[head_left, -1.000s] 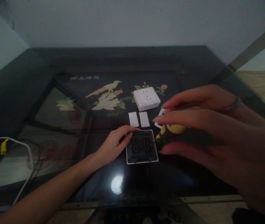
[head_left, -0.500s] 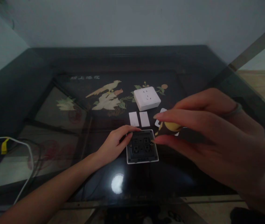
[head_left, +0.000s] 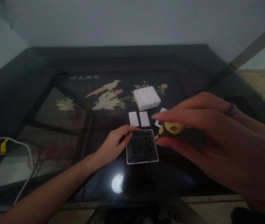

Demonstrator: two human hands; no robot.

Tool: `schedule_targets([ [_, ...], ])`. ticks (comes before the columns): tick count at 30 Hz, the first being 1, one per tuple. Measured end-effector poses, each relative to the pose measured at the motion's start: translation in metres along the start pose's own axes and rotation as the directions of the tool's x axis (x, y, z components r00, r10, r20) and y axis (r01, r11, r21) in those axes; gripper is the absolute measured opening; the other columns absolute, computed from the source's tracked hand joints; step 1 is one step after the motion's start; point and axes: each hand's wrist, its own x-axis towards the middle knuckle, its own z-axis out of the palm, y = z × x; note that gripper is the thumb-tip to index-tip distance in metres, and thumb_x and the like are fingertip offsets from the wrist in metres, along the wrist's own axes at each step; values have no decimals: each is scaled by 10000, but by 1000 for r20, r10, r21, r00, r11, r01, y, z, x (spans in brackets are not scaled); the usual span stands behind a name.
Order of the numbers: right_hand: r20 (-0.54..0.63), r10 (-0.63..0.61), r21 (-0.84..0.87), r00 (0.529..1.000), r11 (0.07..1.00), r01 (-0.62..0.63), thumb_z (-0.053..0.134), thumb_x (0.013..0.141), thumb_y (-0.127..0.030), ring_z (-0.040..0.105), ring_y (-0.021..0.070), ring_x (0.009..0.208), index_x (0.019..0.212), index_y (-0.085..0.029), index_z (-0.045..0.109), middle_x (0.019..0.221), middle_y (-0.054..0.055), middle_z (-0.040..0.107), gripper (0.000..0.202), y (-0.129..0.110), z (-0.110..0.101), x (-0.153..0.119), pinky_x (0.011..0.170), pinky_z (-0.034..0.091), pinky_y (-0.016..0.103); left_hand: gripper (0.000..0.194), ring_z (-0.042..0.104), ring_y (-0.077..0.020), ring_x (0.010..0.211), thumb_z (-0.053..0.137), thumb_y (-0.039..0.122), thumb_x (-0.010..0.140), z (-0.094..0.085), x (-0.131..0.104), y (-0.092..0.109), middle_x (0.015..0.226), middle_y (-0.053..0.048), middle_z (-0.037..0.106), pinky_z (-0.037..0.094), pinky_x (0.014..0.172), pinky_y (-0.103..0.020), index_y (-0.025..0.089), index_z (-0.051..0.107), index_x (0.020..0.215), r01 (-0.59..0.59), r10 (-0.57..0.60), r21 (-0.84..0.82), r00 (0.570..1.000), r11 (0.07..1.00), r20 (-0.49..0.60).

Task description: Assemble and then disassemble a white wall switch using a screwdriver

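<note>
A square switch panel [head_left: 142, 154] lies on the dark glossy table with its black back facing up and a white rim around it. My left hand [head_left: 115, 141] grips the panel's upper left edge, thumb and fingers closed on the rim. Above the panel's right side, my right hand [head_left: 211, 133] pinches a screwdriver [head_left: 174, 127] by its yellow and dark handle between thumb and fingers. The shaft points down-left towards a small screw on the panel's right side. Whether the tip sits in the screw, I cannot tell.
Behind the panel lie two white rectangular plates [head_left: 144, 119]. A white socket box [head_left: 147, 98] stands farther back. Another white piece [head_left: 158, 122] is partly hidden by my right hand. At left runs a white cable [head_left: 31, 155] with a yellow tag [head_left: 3, 147].
The screwdriver handle has turned a little in my right hand, showing more of its yellow end. My right fingers have shifted slightly. My left hand and the panel stay put.
</note>
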Motion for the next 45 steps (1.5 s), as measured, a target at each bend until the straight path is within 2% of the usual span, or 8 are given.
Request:
schedule_targets([
  [5, 183, 10, 139, 983, 990, -36, 532, 960, -213, 690, 174, 1027, 1284, -288, 566, 1217, -26, 683, 334, 4, -11, -2, 902, 584, 278, 265, 672, -172, 1023, 442, 158, 982, 0, 0, 1, 1099, -36, 719, 526, 909, -302, 188, 640, 1156, -3, 3, 3, 1000, 1000, 1],
  [12, -50, 2, -37, 999, 999, -4, 683, 891, -285, 656, 128, 801, 1070, -269, 670, 941, -15, 664, 180, -2, 0, -1, 731, 577, 209, 263, 666, -171, 1037, 447, 162, 985, 0, -1, -1, 1119, -29, 716, 517, 928, -306, 202, 638, 1162, -19, 19, -2, 1000, 1000, -12],
  [19, 138, 5, 78, 990, 997, -16, 510, 961, -200, 714, 155, 957, 1296, -291, 576, 1232, -37, 690, 353, 1, -9, 0, 873, 594, 248, 260, 667, -167, 1015, 445, 162, 987, -1, 0, 1, 1103, -32, 714, 518, 908, -302, 195, 638, 1157, -12, 12, 9, 1000, 1000, -5],
  [22, 54, -33, 22, 998, 999, 32, 590, 941, -296, 664, 206, 1093, 1223, -274, 633, 1261, 26, 648, 286, 0, -3, 0, 893, 586, 310, 258, 667, -168, 1010, 452, 165, 985, 0, 0, 0, 1108, -27, 715, 518, 905, -302, 201, 640, 1158, -12, 12, 2, 1000, 1000, -11],
  [26, -98, -24, -50, 995, 999, 19, 681, 887, -254, 684, 150, 824, 1111, -266, 687, 967, 0, 686, 224, 0, 5, 1, 752, 595, 256, 264, 664, -174, 1041, 452, 166, 986, 0, -1, -2, 1121, -34, 713, 510, 927, -306, 194, 637, 1172, -4, 4, -8, 1000, 1000, -2],
  [35, 68, -40, 97, 997, 995, 33, 602, 938, -268, 633, 171, 1161, 1224, -244, 629, 1289, 3, 648, 288, -1, -4, -1, 996, 541, 258, 262, 661, -167, 1022, 452, 160, 985, 0, -1, -2, 1113, -24, 712, 511, 921, -307, 206, 640, 1162, -13, 13, -10, 1000, 1000, -9],
  [40, -135, 9, 22, 991, 1000, -6, 725, 847, -227, 677, 105, 787, 1080, -279, 673, 942, -52, 707, 244, -3, -1, 1, 767, 588, 163, 261, 667, -177, 1028, 451, 167, 984, 0, 0, 0, 1107, -30, 717, 516, 922, -314, 202, 643, 1157, -9, 9, -18, 1000, 1000, -8],
  [45, 102, 46, 147, 994, 987, -61, 562, 917, -108, 699, 116, 979, 1238, -259, 576, 1185, -67, 706, 355, -1, -11, 1, 961, 550, 204, 263, 669, -189, 1031, 442, 176, 985, -1, 0, 2, 1106, -48, 717, 526, 913, -332, 189, 640, 1157, 3, -3, -2, 1000, 1000, 2],
])
